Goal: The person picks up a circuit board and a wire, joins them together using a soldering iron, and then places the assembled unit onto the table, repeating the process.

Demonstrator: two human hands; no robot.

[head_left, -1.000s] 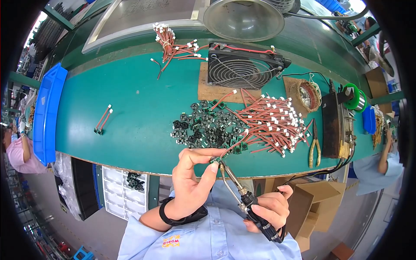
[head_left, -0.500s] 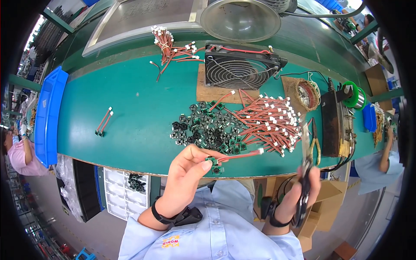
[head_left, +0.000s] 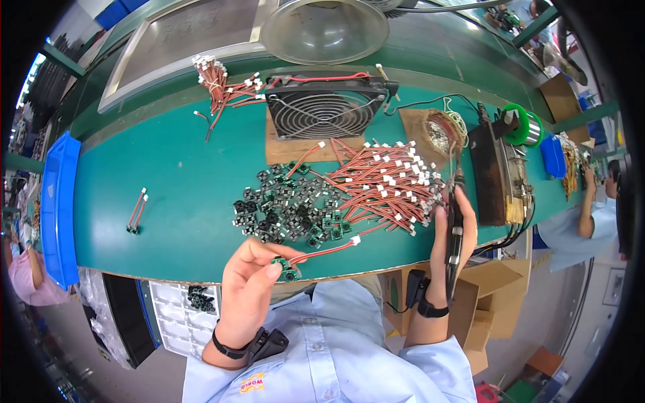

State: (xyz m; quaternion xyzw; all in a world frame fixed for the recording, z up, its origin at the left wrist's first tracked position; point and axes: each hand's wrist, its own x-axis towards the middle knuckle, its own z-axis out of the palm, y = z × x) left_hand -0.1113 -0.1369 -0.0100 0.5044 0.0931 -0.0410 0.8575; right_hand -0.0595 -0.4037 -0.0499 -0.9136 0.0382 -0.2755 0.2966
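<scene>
My left hand (head_left: 250, 279) pinches a small green circuit board (head_left: 291, 274) just over the table's near edge. A red-and-black wire lead (head_left: 329, 250) runs from the board to the right and ends in a white plug. On the right, my right hand (head_left: 462, 221) is closed around a black-handled soldering iron (head_left: 455, 232). Its tip end points away from me, toward a round tin of silvery scraps (head_left: 441, 134). Between the hands lie a heap of small circuit boards (head_left: 285, 201) and a pile of wire leads with white plugs (head_left: 386, 178).
Behind the piles stands a black fan (head_left: 326, 111) on a wooden board. A soldering station (head_left: 489, 178) and a green solder spool (head_left: 524, 127) are at right. Two wired boards (head_left: 136, 215) lie left, near a blue bin (head_left: 60, 208). Bundled leads (head_left: 213, 84) lie at the back.
My right hand has moved forward with the soldering iron, bringing its tip toward the tin. My left hand still pinches the board. The whole view has shifted.
</scene>
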